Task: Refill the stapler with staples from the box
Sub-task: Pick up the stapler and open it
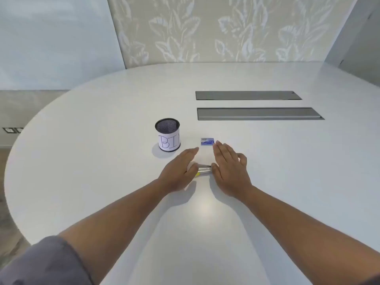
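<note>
A small silver stapler with a yellow part (203, 170) lies on the white table (102, 161), mostly hidden between my two hands. My left hand (178, 171) rests flat at its left end, fingers straight and together. My right hand (230, 169) lies flat at its right end, thumb touching the stapler. Neither hand grips it. A small blue staple box (207, 141) sits just beyond my right fingertips, closed as far as I can see.
A black mesh cup labelled "BIN" (168, 135) stands to the left of the staple box. Two long grey cable hatches (257, 113) are set into the table farther back on the right. The table edge curves round at left.
</note>
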{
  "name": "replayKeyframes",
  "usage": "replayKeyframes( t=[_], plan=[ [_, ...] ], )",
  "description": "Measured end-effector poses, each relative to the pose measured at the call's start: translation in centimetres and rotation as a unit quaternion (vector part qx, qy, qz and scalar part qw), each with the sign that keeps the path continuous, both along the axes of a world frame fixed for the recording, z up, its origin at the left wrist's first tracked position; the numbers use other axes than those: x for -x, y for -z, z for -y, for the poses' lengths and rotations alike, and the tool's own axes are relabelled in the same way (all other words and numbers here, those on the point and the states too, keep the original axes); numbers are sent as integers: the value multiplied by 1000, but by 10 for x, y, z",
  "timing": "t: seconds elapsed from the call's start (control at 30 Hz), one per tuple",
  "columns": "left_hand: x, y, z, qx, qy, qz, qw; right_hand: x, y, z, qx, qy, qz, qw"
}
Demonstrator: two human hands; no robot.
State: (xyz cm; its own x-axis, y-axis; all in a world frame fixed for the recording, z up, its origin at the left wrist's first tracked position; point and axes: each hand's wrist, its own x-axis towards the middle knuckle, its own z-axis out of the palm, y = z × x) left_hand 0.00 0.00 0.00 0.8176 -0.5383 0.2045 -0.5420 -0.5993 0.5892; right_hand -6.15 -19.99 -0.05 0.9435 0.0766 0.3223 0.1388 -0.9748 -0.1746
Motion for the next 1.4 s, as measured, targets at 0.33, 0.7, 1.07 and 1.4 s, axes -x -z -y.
replayKeyframes(
  t=[0.33,0.7,1.07,1.4],
  plan=[
    [-6,13,-5,44,-23,-59,997,-4,8,1,-65,-2,-53,996],
    [-4,23,-4,28,-31,-11,999,-8,11,2,-92,-29,-61,993],
    [-8,18,-3,137,-61,-76,986,-17,14,-10,-199,-7,-102,975],
    [-17,1,8,332,-148,-261,894,-14,19,-10,-259,-60,-82,961]
  ],
)
